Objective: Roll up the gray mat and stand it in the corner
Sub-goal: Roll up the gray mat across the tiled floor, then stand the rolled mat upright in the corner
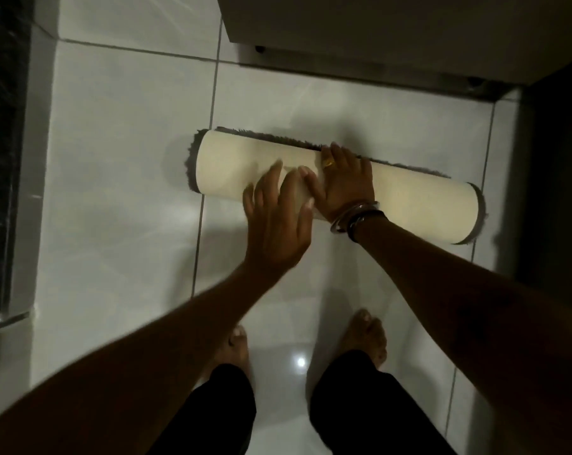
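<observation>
Floor tiles point(113, 159), white and glossy, carry the gray mat point(409, 201), already rolled into a cream-backed tube lying flat near a cabinet base point(376, 70). Right hand point(343, 182) presses flat on top; left hand point(278, 221) rests fingers spread, grasping nothing. Standing it up remains.

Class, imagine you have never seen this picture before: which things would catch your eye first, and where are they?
First the rolled mat, a pale cream cylinder with gray pile at its ends, lying across the glossy white floor tiles mid-frame. Next the two hands on its middle: the left hand spread, the right hand with a gold ring and bangles at the wrist. Bare feet stand below.
</observation>
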Demonstrator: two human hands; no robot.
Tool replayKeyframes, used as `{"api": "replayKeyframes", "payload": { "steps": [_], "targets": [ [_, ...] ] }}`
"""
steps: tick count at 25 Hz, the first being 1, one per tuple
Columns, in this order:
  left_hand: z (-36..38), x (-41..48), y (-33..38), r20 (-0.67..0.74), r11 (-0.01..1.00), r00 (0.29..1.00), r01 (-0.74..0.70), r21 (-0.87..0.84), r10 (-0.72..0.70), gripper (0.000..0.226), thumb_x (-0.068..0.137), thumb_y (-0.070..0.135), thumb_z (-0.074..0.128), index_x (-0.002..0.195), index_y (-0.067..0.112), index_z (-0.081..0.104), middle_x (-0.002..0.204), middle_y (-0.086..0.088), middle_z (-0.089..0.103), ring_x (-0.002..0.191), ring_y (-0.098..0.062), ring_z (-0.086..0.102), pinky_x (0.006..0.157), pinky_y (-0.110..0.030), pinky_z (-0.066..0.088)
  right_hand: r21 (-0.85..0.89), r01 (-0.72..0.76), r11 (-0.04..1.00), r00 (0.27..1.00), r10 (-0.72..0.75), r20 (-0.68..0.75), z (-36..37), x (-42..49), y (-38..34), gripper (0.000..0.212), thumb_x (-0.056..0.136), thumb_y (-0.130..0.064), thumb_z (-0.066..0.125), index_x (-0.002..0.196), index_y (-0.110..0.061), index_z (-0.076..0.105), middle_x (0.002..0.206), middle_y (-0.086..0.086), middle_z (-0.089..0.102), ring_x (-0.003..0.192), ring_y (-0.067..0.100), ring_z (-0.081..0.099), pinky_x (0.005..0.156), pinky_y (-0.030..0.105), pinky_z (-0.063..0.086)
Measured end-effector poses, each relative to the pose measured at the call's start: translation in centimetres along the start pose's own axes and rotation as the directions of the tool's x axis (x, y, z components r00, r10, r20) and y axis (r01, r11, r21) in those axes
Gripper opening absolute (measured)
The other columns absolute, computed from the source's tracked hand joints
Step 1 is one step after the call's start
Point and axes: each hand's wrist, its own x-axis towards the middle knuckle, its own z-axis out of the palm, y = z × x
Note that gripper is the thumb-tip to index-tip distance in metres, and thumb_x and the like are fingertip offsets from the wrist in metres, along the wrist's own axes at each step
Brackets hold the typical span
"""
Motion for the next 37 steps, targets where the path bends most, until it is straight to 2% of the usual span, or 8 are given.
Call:
{"api": "replayKeyframes", "payload": {
  "steps": [2,3,5,12,16,22,29,37],
  "targets": [
    [1.1,-1.8,0.2,0.070,0.844,0.863,0.505,-0.181,-0.501,0.049,0.095,0.044,0.060,0.125,0.006,0.055,0.128,-0.019,0.059,0.121,-0.036,0.055,0.100,-0.042,0.039,-0.011,0.019,1.000,0.998,-0.018,0.063,-1.6,2.4,0.4,0.078,0.094,-0.066,0.014,0.144,-0.012,0.040,0.145,0.012,0.048,0.133,0.031,0.042,0.110,0.053,0.029],
    [1.6,-1.1,0.4,0.274,0.525,0.624,0.772,-0.358,-0.731,0.057,0.093,0.053,0.061,0.127,0.008,0.053,0.127,-0.018,0.058,0.120,-0.036,0.056,0.101,-0.044,0.042,-0.012,0.026,1.000,0.993,-0.024,0.116,-2.3,3.8,0.7,0.076,0.095,-0.066,0.014,0.142,-0.015,0.043,0.141,0.011,0.052,0.127,0.031,0.047,0.108,0.052,0.032],
    [2.6,1.6,0.0,0.715,-0.137,0.301,0.864,-0.484,-0.630,0.067,0.091,0.065,0.057,0.130,0.011,0.050,0.132,-0.014,0.051,0.123,-0.034,0.052,0.110,-0.052,0.042,0.002,-0.004,1.000,0.956,0.003,0.295,-3.7,6.8,1.3,0.077,0.092,-0.071,0.012,0.140,-0.020,0.044,0.139,0.010,0.053,0.122,0.033,0.050,0.105,0.051,0.035],
    [3.1,9.3,0.9,0.753,-0.443,0.533,0.608,-0.659,-0.387,0.069,0.098,0.053,0.052,0.156,0.024,0.029,0.148,-0.008,0.049,0.127,-0.026,0.053,0.099,-0.047,0.050,0.261,-0.225,0.939,0.835,0.048,0.548,-8.0,11.1,1.0,0.090,0.067,-0.092,0.041,0.122,-0.022,0.057,0.114,0.005,0.065,0.098,0.028,0.063,0.088,0.046,0.053],
    [-2.4,8.2,1.1,0.699,-0.428,0.583,0.552,-0.715,-0.415,0.062,0.097,0.038,0.062,0.152,0.023,0.036,0.147,-0.015,0.052,0.131,-0.036,0.053,0.107,-0.062,0.046,0.530,-0.295,0.795,0.824,-0.069,0.562,-10.8,7.0,-1.4,0.068,0.065,-0.078,0.065,0.118,-0.040,0.046,0.104,-0.009,0.063,0.087,0.015,0.066,0.057,0.029,0.056],
    [-19.1,7.1,-0.8,0.576,-0.195,0.663,0.559,-0.806,-0.479,0.083,0.074,0.023,0.074,0.148,0.023,0.035,0.149,-0.011,0.050,0.134,-0.035,0.050,0.107,-0.058,0.048,0.778,-0.161,0.608,0.868,-0.288,0.404,-18.9,1.1,-11.3,0.075,0.060,-0.062,0.078,0.127,-0.041,0.052,0.118,-0.019,0.066,0.103,0.002,0.065,0.079,0.024,0.056],
    [-42.4,17.6,-3.4,0.596,0.217,0.788,0.616,-0.757,-0.155,0.078,0.057,0.032,0.093,0.121,0.058,0.058,0.125,0.018,0.072,0.116,-0.008,0.067,0.084,-0.022,0.059,0.878,-0.100,0.468,0.929,-0.272,0.250,-35.7,1.8,-25.2,0.089,0.054,-0.045,0.088,0.132,-0.036,0.046,0.126,-0.012,0.063,0.114,0.009,0.062,0.086,0.029,0.057],
    [-52.2,36.8,-6.1,0.576,0.458,0.811,0.553,-0.696,-0.105,0.100,0.061,0.017,0.090,0.148,0.025,0.042,0.142,-0.003,0.061,0.132,-0.023,0.055,0.111,-0.055,0.046,0.914,-0.022,0.404,0.965,-0.230,0.125,-45.5,16.3,-32.2,0.086,0.054,-0.028,0.094,0.124,-0.036,0.046,0.122,-0.015,0.060,0.108,0.000,0.060,0.074,0.015,0.055]
  ]
}}
